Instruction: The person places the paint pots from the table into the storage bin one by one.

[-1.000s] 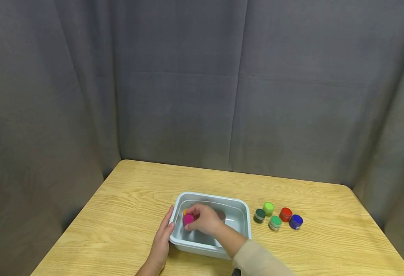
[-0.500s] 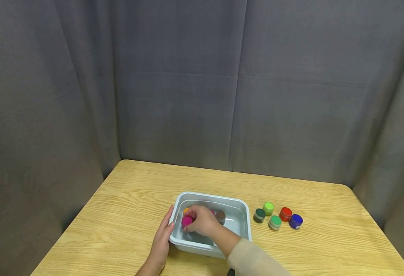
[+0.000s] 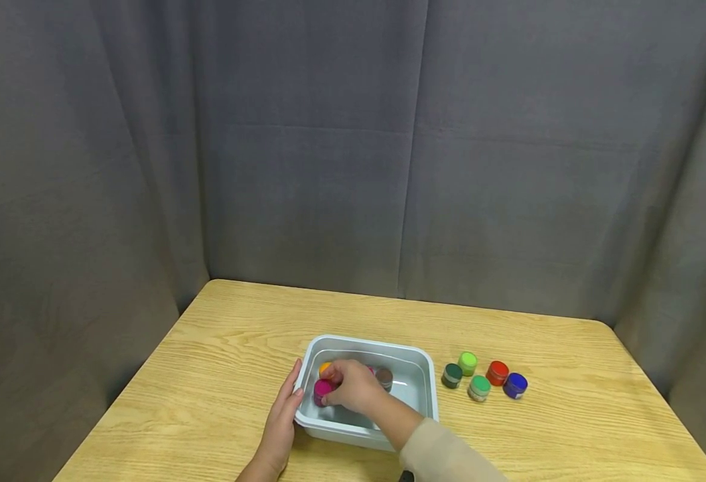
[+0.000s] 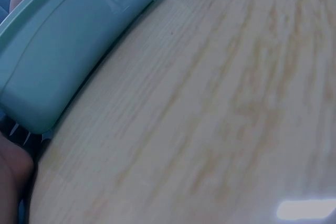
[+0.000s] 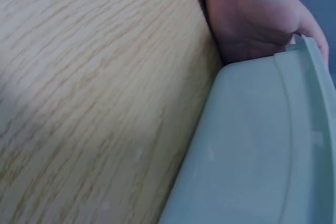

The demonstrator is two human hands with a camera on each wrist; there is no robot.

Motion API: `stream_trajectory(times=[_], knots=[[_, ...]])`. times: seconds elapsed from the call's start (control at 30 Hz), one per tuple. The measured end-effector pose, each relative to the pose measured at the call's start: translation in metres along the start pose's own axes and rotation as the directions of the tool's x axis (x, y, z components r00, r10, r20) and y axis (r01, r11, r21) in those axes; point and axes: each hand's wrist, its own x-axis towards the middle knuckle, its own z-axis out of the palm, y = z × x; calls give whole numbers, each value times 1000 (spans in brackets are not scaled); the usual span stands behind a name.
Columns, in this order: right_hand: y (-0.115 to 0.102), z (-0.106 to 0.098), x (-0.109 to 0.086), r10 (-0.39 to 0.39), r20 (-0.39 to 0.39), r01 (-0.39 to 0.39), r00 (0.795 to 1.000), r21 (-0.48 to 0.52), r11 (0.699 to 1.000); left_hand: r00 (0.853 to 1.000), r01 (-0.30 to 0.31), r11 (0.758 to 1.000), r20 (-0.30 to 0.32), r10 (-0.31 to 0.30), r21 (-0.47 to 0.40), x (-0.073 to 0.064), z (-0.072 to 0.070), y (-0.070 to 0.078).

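Magenta jar (image 3: pixel 321 393): low centre of the head view, inside the left end of the grey tray (image 3: pixel 347 436) (whether it touches the floor, I cannot tell).
Right hand (image 3: pixel 356 388): nearly closed, pinching that jar between thumb and fingers.
Left hand (image 3: pixel 279 423): fingers extended, laid against the tray's left end, gripping nothing.
Also in the tray: orange jar (image 3: pixel 325 367) behind the magenta one, brown jar (image 3: pixel 384 377) right of the right hand.
Lower right of centre: light green (image 3: pixel 467 363), dark green (image 3: pixel 452 376), mid-green (image 3: pixel 479 387), red (image 3: pixel 498 373) and blue (image 3: pixel 515 385) jars, grouped on the wooden table (image 3: pixel 582 402).
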Motion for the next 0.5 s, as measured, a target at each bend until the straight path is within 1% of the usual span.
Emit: stream_trajectory(times=[0.17, 0.27, 0.4, 0.5], knots=[[1, -11, -7, -18, -10, 19, 1000, 53, 998, 1000, 10, 1000, 10, -10, 8, 2, 0, 0], [2, -19, -11, -29, -19, 30, 999, 75, 997, 1000, 14, 1000, 7, -14, 13, 1, -1, -1], [4, -31, -17, -34, -27, 38, 999, 154, 987, 1000, 12, 1000, 1, -12, 21, 1, -1, -1], [5, -41, -22, -20, -39, 27, 999, 202, 979, 1000, 7, 1000, -1, -7, 26, 1, -1, 0]])
